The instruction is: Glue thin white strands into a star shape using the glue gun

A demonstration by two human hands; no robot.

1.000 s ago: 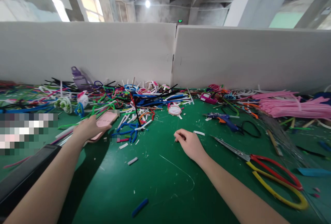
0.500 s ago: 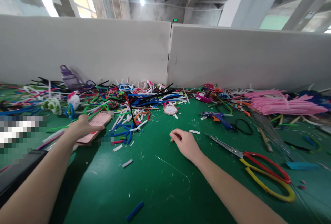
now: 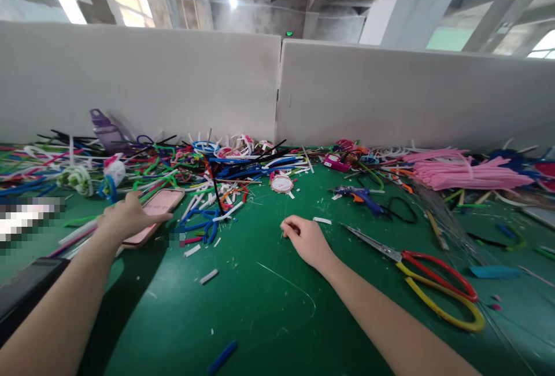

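My left hand (image 3: pixel 125 217) lies on a pink phone (image 3: pixel 156 205) at the left of the green table (image 3: pixel 260 318), fingers resting over it, beside a heap of coloured pipe cleaners (image 3: pixel 208 170). My right hand (image 3: pixel 306 239) rests on the table near the middle, fingers curled in a pinch on a thin clear wire (image 3: pixel 295 286) that trails toward me. Red and yellow scissors (image 3: pixel 433 286) lie to its right.
A blue glue gun (image 3: pixel 362 196) and a bundle of pink pipe cleaners (image 3: pixel 463 173) lie at the right. White partition boards (image 3: pixel 368 92) close the table's far side. A purple bottle (image 3: pixel 106 130) leans at the back left. A dark object (image 3: pixel 26 289) sits at the near left edge.
The view has shifted slightly, so everything sits a little further left and lower. Both hands stay where they were on the phone and the wire.
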